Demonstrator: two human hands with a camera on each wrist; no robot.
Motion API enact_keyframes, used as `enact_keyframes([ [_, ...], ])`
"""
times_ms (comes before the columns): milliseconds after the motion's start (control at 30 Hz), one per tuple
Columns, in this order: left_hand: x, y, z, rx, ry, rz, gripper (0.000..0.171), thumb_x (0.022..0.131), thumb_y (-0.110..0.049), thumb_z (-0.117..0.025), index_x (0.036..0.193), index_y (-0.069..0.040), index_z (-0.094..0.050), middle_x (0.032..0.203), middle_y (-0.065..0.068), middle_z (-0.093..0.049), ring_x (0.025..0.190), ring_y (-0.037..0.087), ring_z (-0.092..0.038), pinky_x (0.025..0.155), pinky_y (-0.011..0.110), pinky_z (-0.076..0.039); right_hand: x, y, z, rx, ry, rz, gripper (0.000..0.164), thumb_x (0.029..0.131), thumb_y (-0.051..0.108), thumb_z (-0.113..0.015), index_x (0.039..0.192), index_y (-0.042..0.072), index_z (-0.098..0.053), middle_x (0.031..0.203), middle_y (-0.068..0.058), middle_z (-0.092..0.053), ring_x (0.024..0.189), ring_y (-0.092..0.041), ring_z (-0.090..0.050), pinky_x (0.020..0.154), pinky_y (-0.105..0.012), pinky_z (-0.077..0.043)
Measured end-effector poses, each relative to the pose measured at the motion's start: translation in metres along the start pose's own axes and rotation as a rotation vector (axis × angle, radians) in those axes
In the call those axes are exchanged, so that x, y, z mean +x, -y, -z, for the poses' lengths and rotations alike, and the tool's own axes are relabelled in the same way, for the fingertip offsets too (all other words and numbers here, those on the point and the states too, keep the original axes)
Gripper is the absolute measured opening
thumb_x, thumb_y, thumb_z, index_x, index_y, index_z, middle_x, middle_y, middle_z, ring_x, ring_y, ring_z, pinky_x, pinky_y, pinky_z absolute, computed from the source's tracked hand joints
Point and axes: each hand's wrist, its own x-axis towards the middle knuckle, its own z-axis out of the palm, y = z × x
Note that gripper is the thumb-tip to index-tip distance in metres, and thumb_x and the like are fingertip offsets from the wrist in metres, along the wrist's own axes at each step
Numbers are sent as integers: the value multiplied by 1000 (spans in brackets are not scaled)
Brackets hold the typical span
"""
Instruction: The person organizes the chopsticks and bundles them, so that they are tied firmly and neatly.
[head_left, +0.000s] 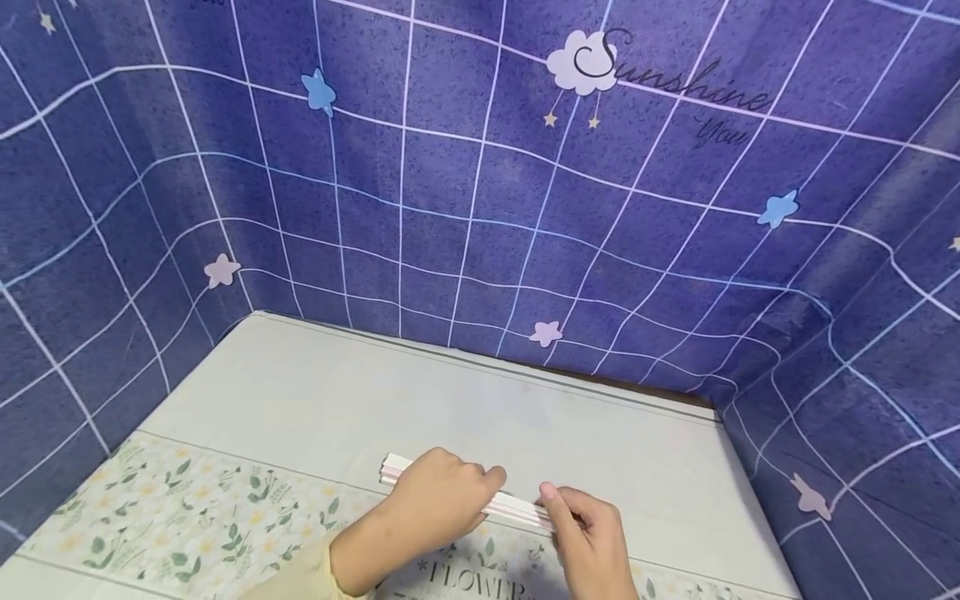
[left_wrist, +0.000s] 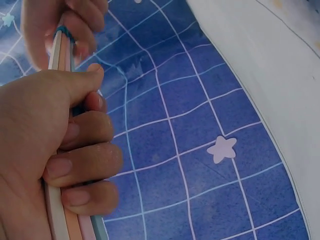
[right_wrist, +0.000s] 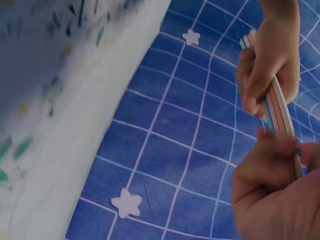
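Observation:
A bundle of long slim sticks (head_left: pixel 517 510) in white, orange, pink and teal is held over the table, slanting down to the right in the head view. My left hand (head_left: pixel 442 490) grips it around the middle, with the fingers wrapped over the sticks (left_wrist: pixel 59 55) and the thumb along them. At the bundle's right end, my right hand (head_left: pixel 594 537) pinches it between thumb and curled fingers. Close by those fingers, a thin teal band (left_wrist: pixel 64 32) circles the sticks. The far left end of the bundle sticks out past my left hand.
Beneath both hands lies a white table cover (head_left: pixel 465 400) with a flower-printed strip (head_left: pixel 217 508) and lettering. A blue-purple grid curtain (head_left: pixel 450 183) with stars and clouds stands around the back and both sides.

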Motion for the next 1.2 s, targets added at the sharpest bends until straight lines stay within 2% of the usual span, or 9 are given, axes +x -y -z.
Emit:
enact_keyframes([
  [100, 1, -1, -1, -12, 7, -11, 17, 84, -34, -82, 85, -24, -68, 60, -13, -64, 46, 0, -34, 44, 19, -37, 2, -1, 3, -86, 5, -17, 52, 107, 31, -62, 57, 22, -50, 50, 15, -32, 47, 1, -27, 45, -23, -34],
  [233, -1, 2, -2, -40, 9, -6, 24, 83, -36, -84, 80, -24, -64, 57, -14, -56, 48, 0, -29, 44, 17, -33, 3, -3, 4, -84, 0, -52, 59, 105, 34, -65, 56, 15, -40, 51, 14, -29, 48, 1, -24, 45, -22, -30],
  [500, -8, 19, 6, -123, 12, 21, 29, 86, -45, -82, 80, -23, -64, 65, -12, -65, 51, -1, -47, 46, 18, -38, 4, -8, 12, -67, -20, -108, 64, 106, 35, -63, 56, 5, -38, 50, 10, -30, 47, 0, -26, 44, -22, -30],
  [700, -11, 38, 6, -114, -77, 97, 31, 79, -45, -84, 79, -22, -64, 64, -12, -63, 50, 3, -47, 45, 21, -40, 7, -9, 23, -70, -44, -132, 60, 108, 36, -59, 56, 8, -48, 48, 8, -34, 47, -3, -31, 45, -25, -35],
  [833, -11, 40, 3, -192, -119, 124, 31, 76, -38, -84, 73, -23, -56, 59, -14, -54, 49, 0, -37, 44, 18, -35, 7, -9, 27, -4, -16, -143, 55, 111, 36, -52, 63, 13, -63, 45, 7, -42, 43, -2, -31, 42, -23, -34],
  [900, -12, 38, 2, -241, -116, 134, 32, 77, -33, -83, 70, -24, -52, 57, -15, -49, 49, -2, -31, 45, 16, -31, 8, -9, 29, 53, 20, -144, 53, 113, 35, -48, 70, 14, -69, 49, 6, -50, 42, 0, -31, 40, -21, -35],
  [1033, -12, 32, 1, -288, -97, 152, 31, 79, -29, -81, 69, -24, -52, 55, -15, -49, 49, -3, -30, 46, 14, -29, 8, -11, 34, 119, 83, -110, 47, 115, 28, -42, 88, 11, -76, 57, 5, -53, 44, -2, -38, 41, -24, -41],
  [1133, -11, 27, -1, -309, -105, 171, 29, 78, -27, -81, 70, -24, -54, 55, -16, -50, 49, -4, -30, 46, 13, -30, 10, -12, 37, 160, 104, -42, 48, 116, 22, -34, 100, 6, -76, 61, 2, -54, 44, -10, -47, 38, -27, -42],
  [1200, -11, 24, -3, -331, -145, 192, 31, 77, -26, -82, 68, -25, -52, 54, -16, -47, 49, -5, -28, 46, 12, -27, 11, -13, 38, 207, 115, 15, 50, 116, 19, -30, 104, 2, -75, 66, -3, -59, 45, -16, -53, 36, -28, -42],
])
